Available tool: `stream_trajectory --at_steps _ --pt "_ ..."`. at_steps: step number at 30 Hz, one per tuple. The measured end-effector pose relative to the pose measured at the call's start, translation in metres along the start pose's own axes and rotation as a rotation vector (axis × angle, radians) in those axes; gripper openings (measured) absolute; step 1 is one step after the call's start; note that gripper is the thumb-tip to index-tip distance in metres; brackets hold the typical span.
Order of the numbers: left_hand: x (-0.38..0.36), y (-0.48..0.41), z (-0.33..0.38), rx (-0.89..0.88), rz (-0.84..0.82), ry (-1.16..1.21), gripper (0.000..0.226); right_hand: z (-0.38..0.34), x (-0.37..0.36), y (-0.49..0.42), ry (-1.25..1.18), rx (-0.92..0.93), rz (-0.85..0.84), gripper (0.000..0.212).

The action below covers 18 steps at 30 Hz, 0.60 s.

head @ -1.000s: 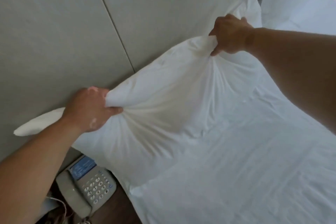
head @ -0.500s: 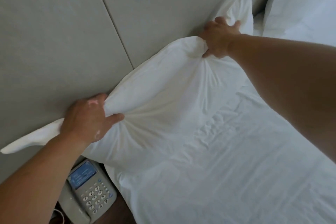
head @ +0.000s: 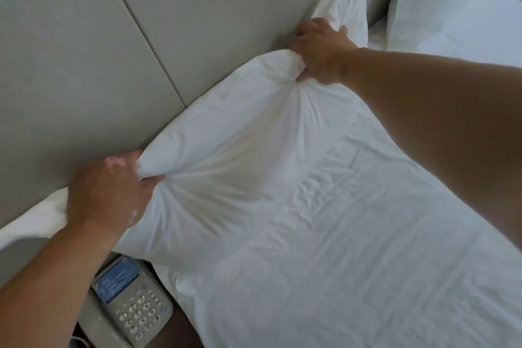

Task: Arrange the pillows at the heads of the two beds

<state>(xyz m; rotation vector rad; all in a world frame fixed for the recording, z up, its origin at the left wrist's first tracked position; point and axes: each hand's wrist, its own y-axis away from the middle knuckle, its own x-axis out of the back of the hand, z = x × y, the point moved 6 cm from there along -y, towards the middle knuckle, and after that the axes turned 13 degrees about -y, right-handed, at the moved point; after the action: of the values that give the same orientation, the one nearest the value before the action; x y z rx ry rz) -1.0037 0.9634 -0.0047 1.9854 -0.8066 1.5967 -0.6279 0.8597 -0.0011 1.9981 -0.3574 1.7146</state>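
Note:
A white pillow [head: 240, 155] lies at the head of the bed [head: 353, 277], its long edge against the grey padded headboard [head: 141, 37]. My left hand [head: 110, 192] grips a bunch of its cover near the left end, with a loose flap trailing past my wrist. My right hand [head: 319, 51] clutches the cover near the right end, close to the headboard. A second white pillow [head: 452, 14] leans at the top right.
A grey desk telephone [head: 132, 305] with a keypad sits on a dark bedside surface at the lower left, just under the pillow's corner. The bed sheet is wrinkled beside the pillow. A vertical seam runs down the headboard panels.
Both hands have carried the pillow down and back against the headboard. The view has shifted slightly, with the telephone now further in view.

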Motion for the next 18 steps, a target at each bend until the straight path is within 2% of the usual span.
stream_trajectory --at_steps 3,9,13,18 --pt "-0.005 -0.007 0.005 0.006 -0.038 0.069 0.042 0.002 -0.011 -0.004 0.006 -0.040 -0.050 0.073" --pt "-0.012 -0.010 0.001 0.021 -0.084 0.122 0.049 0.000 -0.009 -0.009 0.037 -0.059 -0.071 0.083" --pt "-0.008 -0.009 0.000 0.027 -0.135 0.140 0.057 -0.004 0.001 0.003 0.049 -0.047 -0.001 0.084" --pt "-0.007 0.000 -0.004 0.044 -0.272 0.141 0.072 0.004 0.016 0.042 -0.107 -0.033 0.052 0.090"
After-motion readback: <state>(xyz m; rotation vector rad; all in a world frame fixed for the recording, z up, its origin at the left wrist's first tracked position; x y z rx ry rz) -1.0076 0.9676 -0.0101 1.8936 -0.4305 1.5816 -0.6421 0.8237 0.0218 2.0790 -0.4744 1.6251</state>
